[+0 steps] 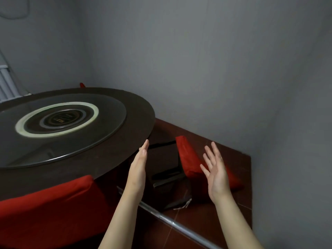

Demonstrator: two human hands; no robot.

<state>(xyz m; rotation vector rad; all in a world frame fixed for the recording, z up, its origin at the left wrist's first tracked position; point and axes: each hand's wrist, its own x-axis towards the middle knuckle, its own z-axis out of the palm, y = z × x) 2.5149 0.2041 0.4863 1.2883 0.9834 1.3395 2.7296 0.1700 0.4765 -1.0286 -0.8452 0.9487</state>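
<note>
We face a round dark bench (140, 112) at 10 o'clock, set between matte grey walls (197, 60) and carrying a smooth glass turntable (107, 114). Our left hand (138, 168), flat and straight-fingered, is just beside the rim of this bench. Our right hand (215, 175), fingers spread wide and holding nothing, hangs before a red fabric-covered chair (185, 153) at 3 o'clock. The floor (237, 159) is glossy red tile.

Dark brown round table (125, 105) with a cream ring (57, 119) at its centre, red chairs (53, 200), reddish-brown floor tiles (206, 221), grey walls (197, 60).
</note>
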